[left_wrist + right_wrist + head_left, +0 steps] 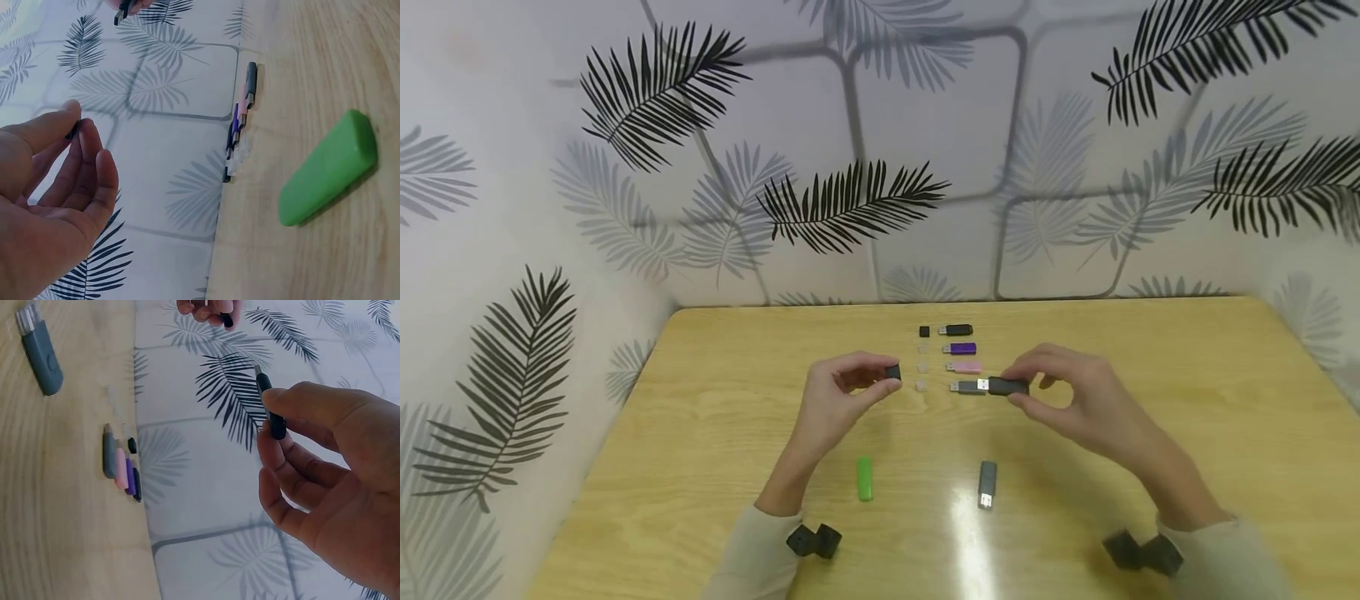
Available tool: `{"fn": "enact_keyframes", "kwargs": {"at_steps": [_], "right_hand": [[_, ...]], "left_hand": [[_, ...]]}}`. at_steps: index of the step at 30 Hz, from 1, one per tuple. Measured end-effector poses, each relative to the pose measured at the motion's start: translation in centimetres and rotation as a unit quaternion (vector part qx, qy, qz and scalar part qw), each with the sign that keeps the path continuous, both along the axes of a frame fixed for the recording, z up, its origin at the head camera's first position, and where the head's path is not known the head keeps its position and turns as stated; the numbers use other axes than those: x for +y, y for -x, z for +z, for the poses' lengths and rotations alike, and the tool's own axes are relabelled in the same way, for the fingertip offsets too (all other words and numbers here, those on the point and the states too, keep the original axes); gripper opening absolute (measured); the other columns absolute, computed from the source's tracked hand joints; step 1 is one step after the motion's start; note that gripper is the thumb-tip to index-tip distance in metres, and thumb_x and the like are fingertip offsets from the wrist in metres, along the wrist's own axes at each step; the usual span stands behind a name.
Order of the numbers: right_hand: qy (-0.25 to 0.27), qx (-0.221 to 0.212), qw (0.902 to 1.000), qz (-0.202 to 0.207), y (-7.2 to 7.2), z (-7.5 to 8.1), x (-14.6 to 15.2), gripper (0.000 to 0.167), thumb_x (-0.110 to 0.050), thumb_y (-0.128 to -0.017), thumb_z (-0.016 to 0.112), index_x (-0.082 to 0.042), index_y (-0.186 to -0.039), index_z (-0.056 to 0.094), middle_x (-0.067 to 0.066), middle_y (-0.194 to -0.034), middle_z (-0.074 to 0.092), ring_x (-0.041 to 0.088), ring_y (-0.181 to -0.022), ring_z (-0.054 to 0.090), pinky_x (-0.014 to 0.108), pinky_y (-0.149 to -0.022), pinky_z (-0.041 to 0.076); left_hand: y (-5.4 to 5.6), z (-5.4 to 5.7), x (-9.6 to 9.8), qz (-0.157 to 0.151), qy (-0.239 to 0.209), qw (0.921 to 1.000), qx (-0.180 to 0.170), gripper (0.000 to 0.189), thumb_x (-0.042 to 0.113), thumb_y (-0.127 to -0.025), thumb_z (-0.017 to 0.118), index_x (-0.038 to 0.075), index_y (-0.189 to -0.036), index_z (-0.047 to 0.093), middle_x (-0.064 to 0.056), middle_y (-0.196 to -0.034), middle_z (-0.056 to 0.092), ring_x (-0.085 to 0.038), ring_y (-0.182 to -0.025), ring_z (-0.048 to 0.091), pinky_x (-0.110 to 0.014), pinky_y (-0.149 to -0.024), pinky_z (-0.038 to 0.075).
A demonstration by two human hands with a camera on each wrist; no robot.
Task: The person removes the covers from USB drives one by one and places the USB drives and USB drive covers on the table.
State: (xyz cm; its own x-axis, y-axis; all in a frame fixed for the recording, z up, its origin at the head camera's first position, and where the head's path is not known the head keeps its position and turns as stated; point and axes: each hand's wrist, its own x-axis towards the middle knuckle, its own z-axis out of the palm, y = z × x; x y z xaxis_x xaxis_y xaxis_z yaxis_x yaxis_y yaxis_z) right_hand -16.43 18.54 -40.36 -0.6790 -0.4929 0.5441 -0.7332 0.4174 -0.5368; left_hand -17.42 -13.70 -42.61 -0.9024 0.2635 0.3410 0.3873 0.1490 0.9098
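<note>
My left hand pinches a small black cap between thumb and fingertips, above the table. Opposite it, my right hand grips a black USB flash drive by its rear end, its bare metal plug pointing left toward the cap. Cap and drive are apart. Beneath the held drive lies a grey USB drive, partly covered by it in the head view. Nearer to me, a green capped stick lies by my left forearm, and another grey USB drive lies with its plug toward me.
Behind the grey drive, pink, purple and black USB drives form a column, plugs leftward. Left of them runs a line of small caps: a black cap and several clear caps. A patterned wall borders the wooden table.
</note>
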Motion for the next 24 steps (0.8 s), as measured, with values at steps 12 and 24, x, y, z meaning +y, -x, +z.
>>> {"fn": "enact_keyframes", "kwargs": {"at_steps": [12, 24], "right_hand": [[-0.017, -0.067, 0.9968, -0.040, 0.9, -3.4, -0.9, 0.024, 0.002, -0.084, 0.082, -0.012, -0.103, 0.076, -0.006, -0.100, 0.072, 0.014, -0.085, 0.065, 0.031, -0.069, 0.055], [-0.040, -0.158, 0.9852, -0.052, 1.8, -5.8, -1.8, 0.017, -0.003, -0.087, 0.081, -0.010, -0.102, 0.077, -0.003, -0.095, 0.072, 0.017, -0.085, 0.065, 0.032, -0.069, 0.056]], "left_hand": [[0.3, -2.7, 1.7, 0.035, 0.056, 0.9957, -0.065, 0.020, 0.007, -0.087, 0.082, 0.002, -0.106, 0.079, -0.009, -0.098, 0.076, -0.022, -0.088, 0.072, -0.032, -0.080, 0.059], [0.6, -3.9, 2.6, 0.066, 0.156, 0.9842, -0.051, 0.015, 0.003, -0.087, 0.082, 0.002, -0.102, 0.080, -0.003, -0.089, 0.074, -0.014, -0.078, 0.067, -0.025, -0.071, 0.057]]}}
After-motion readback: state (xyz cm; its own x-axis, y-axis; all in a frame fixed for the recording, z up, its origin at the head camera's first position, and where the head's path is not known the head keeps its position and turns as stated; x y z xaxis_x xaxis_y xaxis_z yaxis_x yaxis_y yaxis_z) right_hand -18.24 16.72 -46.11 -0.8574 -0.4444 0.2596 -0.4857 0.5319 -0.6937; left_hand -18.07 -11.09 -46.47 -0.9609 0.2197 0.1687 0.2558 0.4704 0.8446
